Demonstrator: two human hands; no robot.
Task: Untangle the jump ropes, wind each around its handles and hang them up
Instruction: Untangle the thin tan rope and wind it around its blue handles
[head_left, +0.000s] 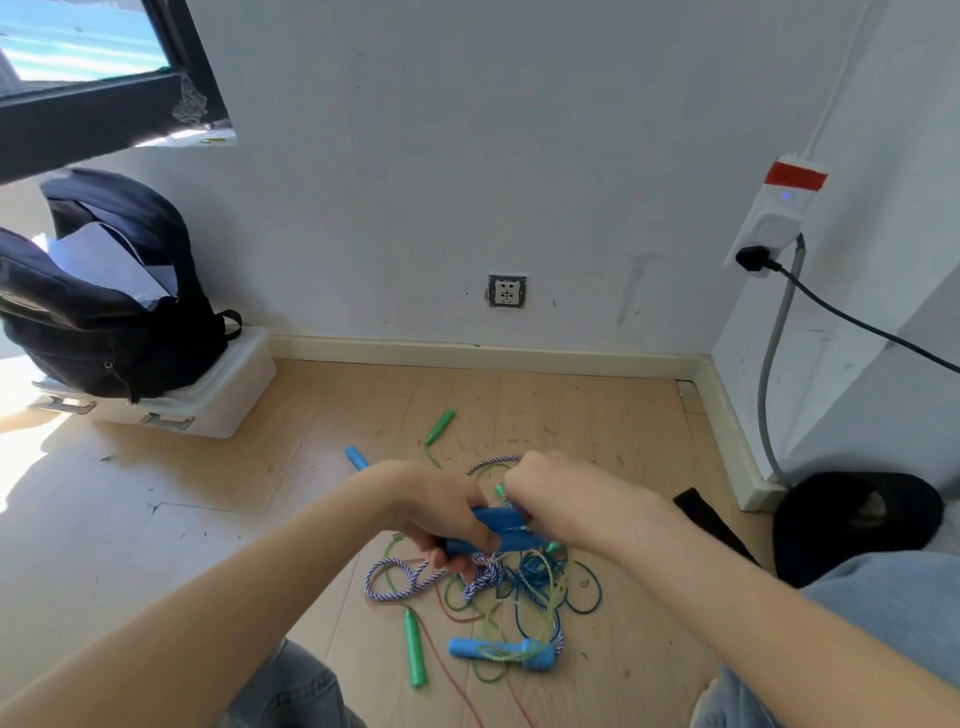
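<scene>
Hands working a tangle of jump ropes above wooden floor.
Left hand (445, 514) grips two dark blue plastic handles (497, 530); right hand (550, 491) is fisted around cord at their far end. Tangled coloured rope pile (498, 587) lies directly beneath both hands.

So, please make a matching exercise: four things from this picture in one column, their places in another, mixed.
Things:
1. backpack
2. dark blue handles
3. wall socket
4. black cap

Places:
A. on the floor by the right wall
B. on the white box
C. in the hands, left and right
D. above the baseboard

Pairs: 1-B, 2-C, 3-D, 4-A
</scene>
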